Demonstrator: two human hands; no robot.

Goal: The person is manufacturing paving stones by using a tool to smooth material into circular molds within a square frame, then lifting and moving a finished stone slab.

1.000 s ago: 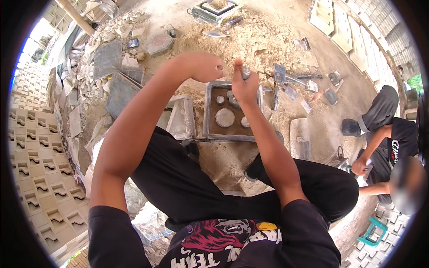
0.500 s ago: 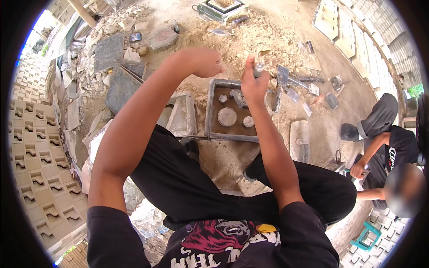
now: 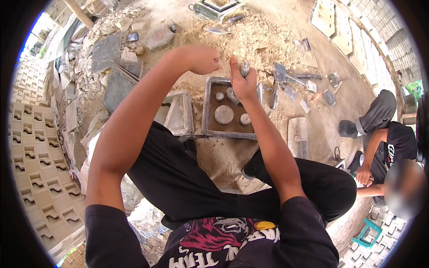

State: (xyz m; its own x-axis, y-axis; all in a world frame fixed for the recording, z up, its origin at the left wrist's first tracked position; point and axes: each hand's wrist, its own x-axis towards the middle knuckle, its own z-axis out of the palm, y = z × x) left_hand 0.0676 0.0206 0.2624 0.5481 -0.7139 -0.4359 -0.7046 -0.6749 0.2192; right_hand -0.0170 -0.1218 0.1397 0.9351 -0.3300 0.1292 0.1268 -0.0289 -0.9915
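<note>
My right hand (image 3: 244,85) is closed around a tool with a rounded grey handle (image 3: 244,69), thumb pointing up. Below the fist a greyish metal piece (image 3: 233,96) shows, perhaps the tool's other end. Under it lies a square tray-like mould (image 3: 207,107) with a dark rim and brown inside. Round pale discs sit in the mould, a large one (image 3: 224,115) and smaller ones (image 3: 220,96). My left hand (image 3: 206,60) is curled beyond the mould's far left corner, close to the right hand. What its fingers hold, if anything, is hidden.
A pale frame (image 3: 189,114) adjoins the mould's left side. Loose sandy material (image 3: 250,40) lies beyond, a pointed trowel (image 3: 217,30) on it. Hand tools (image 3: 279,73) and a float-like block (image 3: 298,136) are at right. Another person (image 3: 375,147) crouches far right. Rubble and slabs (image 3: 107,51) lie left.
My right hand has shifted left over the mould, toward my left hand, with the tool in it. The left hand has barely moved. The other person's hands have moved a little.
</note>
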